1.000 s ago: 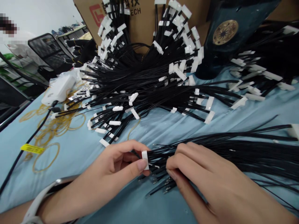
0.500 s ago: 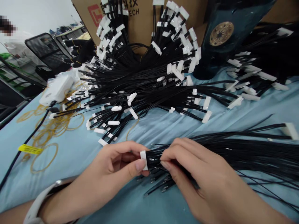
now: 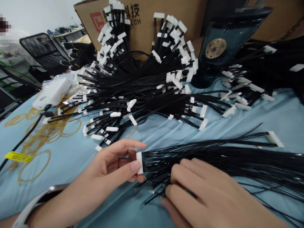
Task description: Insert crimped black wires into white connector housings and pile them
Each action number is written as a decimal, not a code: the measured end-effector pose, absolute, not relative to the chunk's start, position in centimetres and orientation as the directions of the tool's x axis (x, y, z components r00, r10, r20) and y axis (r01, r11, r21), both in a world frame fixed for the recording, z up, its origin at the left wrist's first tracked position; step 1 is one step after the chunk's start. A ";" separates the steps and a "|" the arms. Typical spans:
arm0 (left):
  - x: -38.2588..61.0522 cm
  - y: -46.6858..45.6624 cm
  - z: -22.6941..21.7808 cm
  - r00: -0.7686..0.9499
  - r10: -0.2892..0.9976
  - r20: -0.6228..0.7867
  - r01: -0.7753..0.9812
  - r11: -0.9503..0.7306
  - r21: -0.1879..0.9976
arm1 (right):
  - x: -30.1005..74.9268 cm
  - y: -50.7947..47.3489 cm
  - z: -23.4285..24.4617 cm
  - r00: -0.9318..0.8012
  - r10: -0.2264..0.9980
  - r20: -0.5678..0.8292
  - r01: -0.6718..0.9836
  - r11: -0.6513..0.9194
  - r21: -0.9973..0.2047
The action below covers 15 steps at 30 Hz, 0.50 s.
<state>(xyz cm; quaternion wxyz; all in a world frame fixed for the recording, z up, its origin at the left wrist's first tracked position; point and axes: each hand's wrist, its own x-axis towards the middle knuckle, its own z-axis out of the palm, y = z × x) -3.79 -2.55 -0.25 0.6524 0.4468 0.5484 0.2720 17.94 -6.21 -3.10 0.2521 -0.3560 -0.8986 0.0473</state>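
My left hand pinches a white connector between thumb and fingers, its index finger stretched out above. A row of thin black wires runs out of the connector to the right. Over the loose wire ends, my right hand is curled, knuckles up, touching the bundle. Its fingertips are partly hidden, so what they grip does not show. The long black bundle stretches to the right, and another white connector lies at its upper edge.
Behind lies a heap of finished-looking black cables with white connectors, against a cardboard box. A dark blue bottle stands right of it. Rubber bands, a white device and a yellow-tagged cord are at left on the blue cloth.
My right hand has moved away from the connector, down onto the loose wire ends, and turned knuckles up. My left index finger has lifted off the connector. The view has shifted slightly.
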 end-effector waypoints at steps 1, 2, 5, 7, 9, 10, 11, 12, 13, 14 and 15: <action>-3.9 -2.6 -0.3 0.250 0.846 -0.470 0.135 0.450 0.883 | 17.9 -6.2 -2.9 -0.626 0.650 0.431 0.598 0.755 -0.270; -3.9 -2.7 -0.3 0.249 0.845 -0.473 0.137 0.453 0.881 | 17.8 -6.2 -2.8 -0.623 0.642 0.447 0.591 0.761 -0.268; -3.6 -2.9 0.0 0.219 0.854 -0.472 0.090 0.464 0.881 | 17.9 -5.6 -2.7 -0.545 0.672 0.502 0.675 0.706 -0.212; -3.2 -3.1 0.4 0.183 0.868 -0.462 0.012 0.468 0.883 | 18.4 -4.9 -2.6 -0.507 0.683 0.525 0.746 0.653 -0.129; -3.0 -3.3 0.8 0.136 0.886 -0.444 -0.054 0.454 0.889 | 19.3 -4.0 -2.3 -0.509 0.684 0.522 0.782 0.621 -0.052; -3.2 -3.4 0.9 0.101 0.895 -0.435 -0.075 0.443 0.894 | 19.8 -3.7 -2.1 -0.511 0.689 0.513 0.789 0.614 -0.038; -3.4 -3.5 0.9 0.053 0.904 -0.425 -0.091 0.428 0.899 | 20.4 -3.4 -1.7 -0.503 0.702 0.505 0.798 0.601 -0.041; -3.8 -3.5 0.8 0.001 0.909 -0.418 -0.100 0.416 0.904 | 21.1 -3.1 -1.4 -0.485 0.713 0.506 0.808 0.587 -0.052; -4.2 -3.5 0.7 -0.045 0.910 -0.411 -0.098 0.405 0.909 | 21.9 -3.0 -1.0 -0.471 0.723 0.506 0.819 0.571 -0.054; -4.7 -3.4 0.5 -0.080 0.909 -0.408 -0.087 0.402 0.912 | 22.8 -2.9 -0.6 -0.462 0.732 0.501 0.830 0.555 -0.046; -5.0 -3.2 0.3 -0.087 0.912 -0.401 -0.057 0.398 0.916 | 23.8 -2.9 -0.3 -0.457 0.740 0.495 0.842 0.538 -0.027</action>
